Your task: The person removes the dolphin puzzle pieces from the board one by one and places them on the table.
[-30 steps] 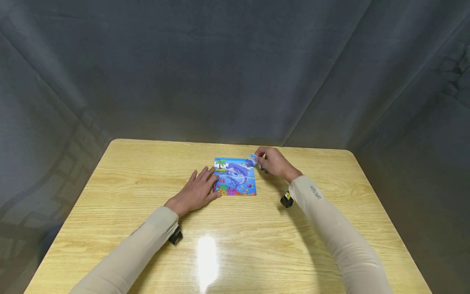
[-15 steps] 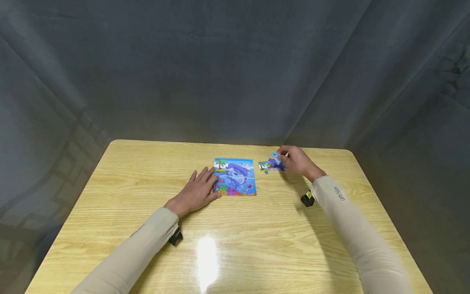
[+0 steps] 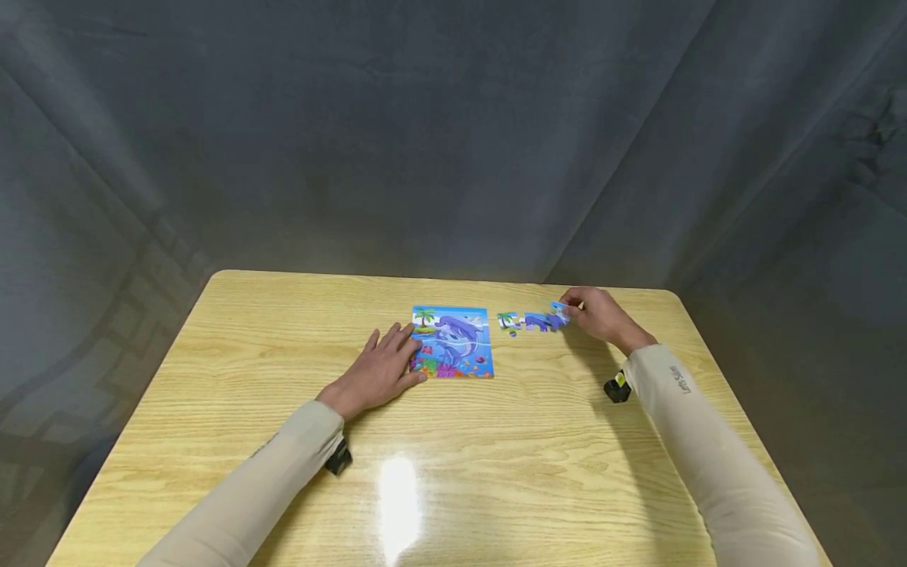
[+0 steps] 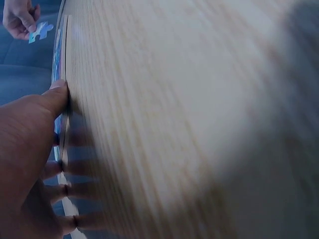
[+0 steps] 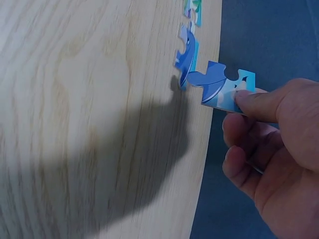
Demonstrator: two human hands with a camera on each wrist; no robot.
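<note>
A square, flat dolphin picture (image 3: 464, 354) with a palm tree and sea floor lies on the table. My left hand (image 3: 374, 376) rests at its left edge with fingers spread, fingertips over the border. To the right, my right hand (image 3: 604, 319) pinches a blue jigsaw piece (image 5: 219, 89) between thumb and fingers. That piece is held tilted, beside a dolphin jigsaw piece (image 3: 536, 321). Left of this lies a palm-tree jigsaw piece (image 3: 507, 320). In the left wrist view the picture shows edge-on, partly hidden behind the left thumb (image 4: 57, 94).
The wooden table (image 3: 496, 457) has its far edge close behind the puzzle pieces. A dark grey curtain (image 3: 425, 157) hangs behind and on both sides. Black wrist cameras sit under both sleeves.
My right hand has moved right with its jigsaw piece, from the picture's upper right corner to the right end of the loose pieces. My left hand has stayed in place.
</note>
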